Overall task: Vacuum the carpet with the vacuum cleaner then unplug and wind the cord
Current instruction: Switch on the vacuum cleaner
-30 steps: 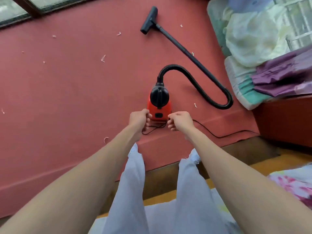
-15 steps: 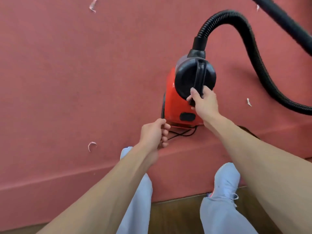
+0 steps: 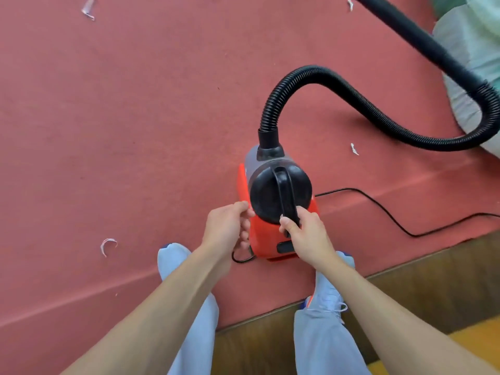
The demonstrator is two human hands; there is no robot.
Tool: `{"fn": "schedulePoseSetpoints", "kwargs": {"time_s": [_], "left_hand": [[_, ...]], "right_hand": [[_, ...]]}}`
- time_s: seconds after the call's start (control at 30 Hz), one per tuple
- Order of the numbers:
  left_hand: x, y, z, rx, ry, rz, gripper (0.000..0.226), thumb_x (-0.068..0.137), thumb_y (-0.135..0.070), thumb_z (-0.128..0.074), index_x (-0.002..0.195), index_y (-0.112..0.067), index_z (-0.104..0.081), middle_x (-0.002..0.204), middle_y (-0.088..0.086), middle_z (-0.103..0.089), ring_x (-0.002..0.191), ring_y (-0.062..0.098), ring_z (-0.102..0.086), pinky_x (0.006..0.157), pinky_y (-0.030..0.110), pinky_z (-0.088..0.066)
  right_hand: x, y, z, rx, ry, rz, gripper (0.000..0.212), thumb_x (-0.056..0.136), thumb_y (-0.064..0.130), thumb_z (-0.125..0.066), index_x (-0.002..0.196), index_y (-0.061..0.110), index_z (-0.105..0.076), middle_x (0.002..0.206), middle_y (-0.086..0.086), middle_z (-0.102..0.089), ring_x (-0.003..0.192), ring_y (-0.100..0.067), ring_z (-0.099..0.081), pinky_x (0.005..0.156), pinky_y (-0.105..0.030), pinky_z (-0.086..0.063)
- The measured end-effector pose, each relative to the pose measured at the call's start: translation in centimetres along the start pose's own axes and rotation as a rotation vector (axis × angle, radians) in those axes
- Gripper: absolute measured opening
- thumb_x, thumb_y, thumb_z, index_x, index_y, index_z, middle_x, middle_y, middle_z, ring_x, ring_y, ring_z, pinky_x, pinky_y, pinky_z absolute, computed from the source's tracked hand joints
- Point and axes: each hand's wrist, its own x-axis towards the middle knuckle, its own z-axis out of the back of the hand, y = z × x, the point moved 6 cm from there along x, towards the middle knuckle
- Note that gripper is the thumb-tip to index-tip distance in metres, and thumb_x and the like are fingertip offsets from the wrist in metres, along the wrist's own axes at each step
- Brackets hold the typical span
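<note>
The left grip (image 3: pixel 227 228) has come up beside the vacuum (image 3: pixel 273 212), fingers curled, seemingly pinching the cord (image 3: pixel 378 209). To its right, the right grip (image 3: pixel 303 234) stays closed on the handle (image 3: pixel 285 196). Scraps (image 3: pixel 108 244) remain on the carpet (image 3: pixel 135 131), so vacuuming looks yet to start.

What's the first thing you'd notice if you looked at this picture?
The bright red vacuum cleaner with its round black top sits in the middle of the red carpet. The right hand grips its black handle, and the left hand is beside it. A thick black hose loops off to the right, and small white paper scraps lie on the carpet.
</note>
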Motion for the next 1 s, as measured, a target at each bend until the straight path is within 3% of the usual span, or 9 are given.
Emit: {"fn": "schedulePoseSetpoints", "kwargs": {"time_s": [0.1, 0.23, 0.3, 0.4, 0.53, 0.67, 0.77, 0.87, 1.0], "left_hand": [[0.8, -0.2, -1.4, 0.1, 0.045, -0.133, 0.013, 0.089, -0.022, -0.06, 0.083, -0.01, -0.059, 0.062, 0.002, -0.055, 0.045, 0.015, -0.048, 0.044, 0.025, -0.041], [1.0, -1.2, -4.4, 0.303, 0.097, -0.293, 0.03, 0.089, -0.033, -0.061, 0.111, -0.013, -0.064, 0.097, 0.001, -0.065, 0.078, 0.012, -0.062, 0.066, 0.032, -0.055], [0.9, -2.2, -5.4, 0.342, 0.097, -0.35, 0.017, 0.09, -0.033, -0.059, 0.095, -0.02, -0.069, 0.096, 0.001, -0.066, 0.083, 0.013, -0.061, 0.078, 0.035, -0.056], [1.2, -3.4, -5.8, 0.333, 0.051, -0.412, 0.023, 0.09, -0.029, -0.061, 0.067, -0.032, -0.061, 0.082, -0.002, -0.066, 0.086, 0.016, -0.064, 0.09, 0.041, -0.053], [2.2, -4.5, -6.3, 0.236, 0.078, -0.443, 0.005, 0.087, -0.019, -0.067, 0.086, -0.02, -0.071, 0.072, -0.007, -0.068, 0.069, 0.013, -0.065, 0.08, 0.039, -0.058], [3.9, -6.3, -5.2, 0.245, 0.03, -0.437, 0.013, 0.087, -0.016, -0.066, 0.094, -0.007, -0.071, 0.073, 0.003, -0.064, 0.059, 0.02, -0.055, 0.062, 0.034, -0.048], [5.2, -7.2, -3.9, 0.245, 0.004, -0.447, 0.013, 0.09, -0.007, -0.059, 0.093, -0.011, -0.071, 0.076, 0.002, -0.068, 0.053, 0.011, -0.059, 0.055, 0.025, -0.046], [6.4, -8.6, -3.0, 0.198, -0.049, -0.472, 0.015, 0.09, -0.005, -0.056, 0.094, -0.009, -0.071, 0.079, 0.006, -0.067, 0.055, 0.015, -0.056, 0.054, 0.026, -0.043], [7.0, -9.3, -3.4, 0.209, -0.076, -0.487, 0.017, 0.087, -0.011, -0.062, 0.102, -0.006, -0.07, 0.09, 0.011, -0.072, 0.073, 0.026, -0.067, 0.061, 0.035, -0.051]], "right_hand": [[0.6, -0.2, 0.8, -0.007, -0.01, 0.037, 0.025, 0.084, 0.049, -0.046, 0.086, 0.028, -0.059, 0.085, 0.001, -0.068, 0.083, -0.019, -0.062, 0.081, -0.039, -0.051], [1.2, 1.3, 1.1, 0.001, 0.011, 0.113, 0.01, 0.094, 0.024, -0.055, 0.092, 0.018, -0.063, 0.075, 0.007, -0.07, 0.083, -0.019, -0.063, 0.075, -0.032, -0.047], [1.4, 1.1, 0.7, 0.007, 0.003, 0.092, 0.009, 0.092, 0.027, -0.054, 0.086, 0.023, -0.059, 0.077, 0.007, -0.069, 0.089, -0.023, -0.061, 0.078, -0.035, -0.048], [1.9, 0.9, 0.1, 0.034, -0.012, 0.09, 0.01, 0.089, 0.033, -0.052, 0.082, 0.026, -0.055, 0.085, 0.0, -0.069, 0.097, -0.03, -0.059, 0.078, -0.038, -0.048], [3.0, 2.4, 0.0, 0.116, -0.067, 0.108, 0.018, 0.091, 0.038, -0.05, 0.105, 0.027, -0.054, 0.101, -0.013, -0.066, 0.095, -0.03, -0.059, 0.071, -0.034, -0.041], [4.5, 5.5, -1.2, 0.171, -0.044, 0.174, 0.025, 0.093, 0.036, -0.052, 0.116, 0.028, -0.053, 0.103, -0.013, -0.064, 0.09, -0.028, -0.06, 0.069, -0.035, -0.043], [5.9, 7.2, -2.4, 0.176, -0.029, 0.198, 0.024, 0.092, 0.036, -0.054, 0.114, 0.028, -0.051, 0.103, -0.014, -0.063, 0.084, -0.03, -0.061, 0.069, -0.038, -0.048], [7.2, 8.9, -2.7, 0.198, -0.001, 0.233, 0.019, 0.091, 0.039, -0.053, 0.108, 0.029, -0.051, 0.1, -0.012, -0.066, 0.085, -0.029, -0.063, 0.071, -0.04, -0.051], [7.3, 9.3, -0.8, 0.253, 0.079, 0.333, 0.005, 0.095, 0.024, -0.059, 0.096, 0.027, -0.055, 0.08, 0.003, -0.072, 0.075, -0.01, -0.065, 0.066, -0.023, -0.049]]}}
